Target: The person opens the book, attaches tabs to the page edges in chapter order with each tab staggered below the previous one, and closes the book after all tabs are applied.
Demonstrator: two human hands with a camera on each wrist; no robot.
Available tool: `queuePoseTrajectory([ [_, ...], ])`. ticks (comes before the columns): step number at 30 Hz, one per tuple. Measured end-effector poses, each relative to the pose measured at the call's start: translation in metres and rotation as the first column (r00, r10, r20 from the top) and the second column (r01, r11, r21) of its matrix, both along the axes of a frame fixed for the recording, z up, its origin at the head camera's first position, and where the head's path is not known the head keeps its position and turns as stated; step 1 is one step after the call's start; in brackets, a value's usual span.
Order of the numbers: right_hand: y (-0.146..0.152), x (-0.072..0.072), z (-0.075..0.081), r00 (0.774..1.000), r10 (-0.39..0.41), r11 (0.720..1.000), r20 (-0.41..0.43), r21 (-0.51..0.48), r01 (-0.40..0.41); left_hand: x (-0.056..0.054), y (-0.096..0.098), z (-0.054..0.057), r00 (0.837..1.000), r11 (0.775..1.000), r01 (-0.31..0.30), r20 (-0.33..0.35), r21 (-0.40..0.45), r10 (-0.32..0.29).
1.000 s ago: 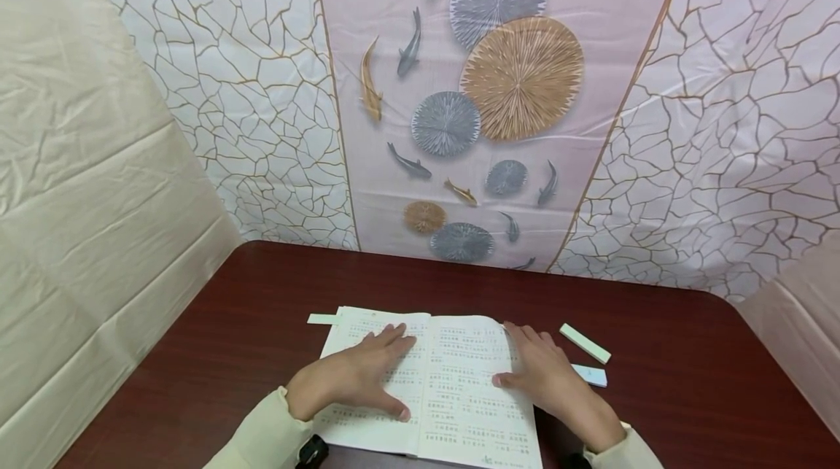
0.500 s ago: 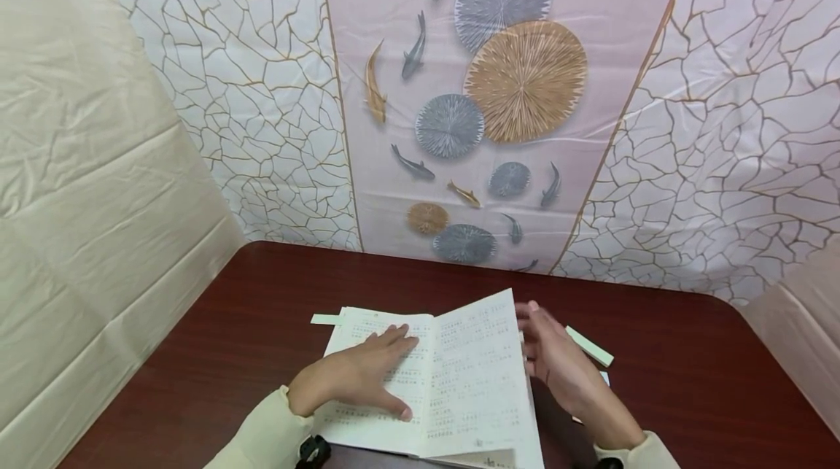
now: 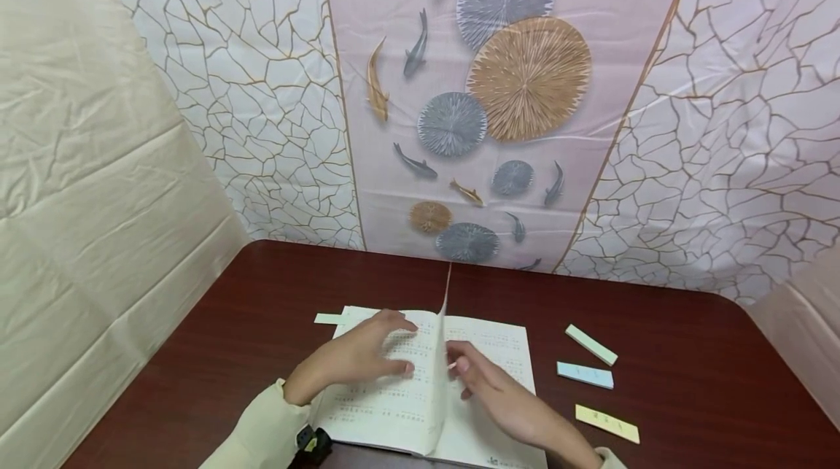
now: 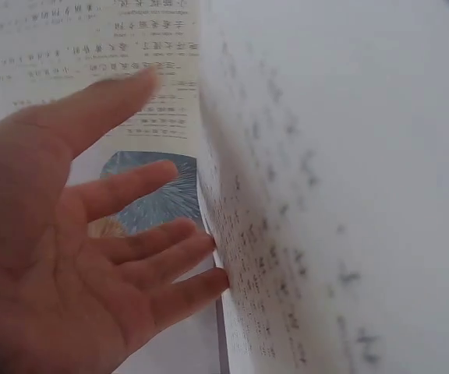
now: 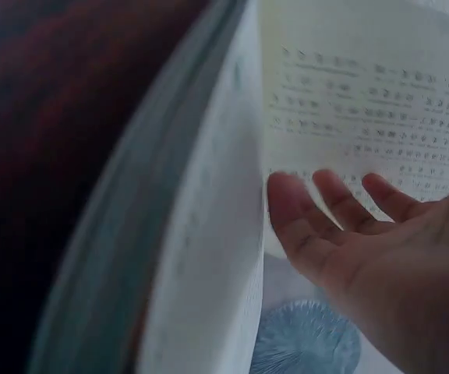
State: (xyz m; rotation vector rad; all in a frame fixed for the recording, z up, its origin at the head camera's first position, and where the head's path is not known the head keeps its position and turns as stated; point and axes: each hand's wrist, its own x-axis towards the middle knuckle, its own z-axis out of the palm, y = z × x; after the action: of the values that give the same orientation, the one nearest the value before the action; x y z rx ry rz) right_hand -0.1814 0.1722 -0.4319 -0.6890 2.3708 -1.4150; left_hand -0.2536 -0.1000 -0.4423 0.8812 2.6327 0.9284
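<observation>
An open book with printed text lies on the table in the head view. One of its pages stands nearly upright at the spine. My right hand is to the right of that page, its slightly bent fingertips against or very close to it. On the other side, my left hand hovers over the left page with fingers spread and loosely bent. In the left wrist view the left hand has its palm showing beside the blurred standing page. The right wrist view shows the right hand with fingers extended and apart.
A pale green strip sticks out from the book's upper left edge. Right of the book lie a green strip, a blue strip and a yellow strip on the dark red table. Patterned cloth hangs behind.
The right hand has lifted the right page and swept it leftward until it stands upright. The left hand has risen slightly off the left page. The blue and yellow strips are now uncovered.
</observation>
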Motion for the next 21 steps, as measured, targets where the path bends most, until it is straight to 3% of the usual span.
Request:
queuePoseTrajectory([
  [4,-0.011,0.008,-0.002,0.998,0.043,0.996,-0.045,0.085,-0.039,-0.003,-0.004,0.007,0.995,0.980,-0.095,0.044,0.174,0.089],
  [7,-0.014,0.011,-0.002,0.998,0.059,0.991,-0.021,0.124,-0.056,-0.003,-0.008,0.019,0.984,0.940,-0.158,0.127,0.303,0.124],
  [10,-0.015,0.012,-0.004,0.998,0.068,0.986,-0.008,0.151,-0.066,-0.001,-0.011,0.032,0.968,0.903,-0.209,0.209,0.375,0.137],
  [14,-0.015,0.014,-0.004,0.997,0.074,0.981,-0.024,0.184,-0.068,0.003,-0.015,0.047,0.948,0.905,-0.264,0.261,0.333,0.181],
  [21,-0.014,0.018,-0.003,0.990,0.134,0.965,-0.031,0.229,-0.124,0.006,-0.028,0.062,0.936,0.939,-0.303,0.234,0.161,0.262],
])
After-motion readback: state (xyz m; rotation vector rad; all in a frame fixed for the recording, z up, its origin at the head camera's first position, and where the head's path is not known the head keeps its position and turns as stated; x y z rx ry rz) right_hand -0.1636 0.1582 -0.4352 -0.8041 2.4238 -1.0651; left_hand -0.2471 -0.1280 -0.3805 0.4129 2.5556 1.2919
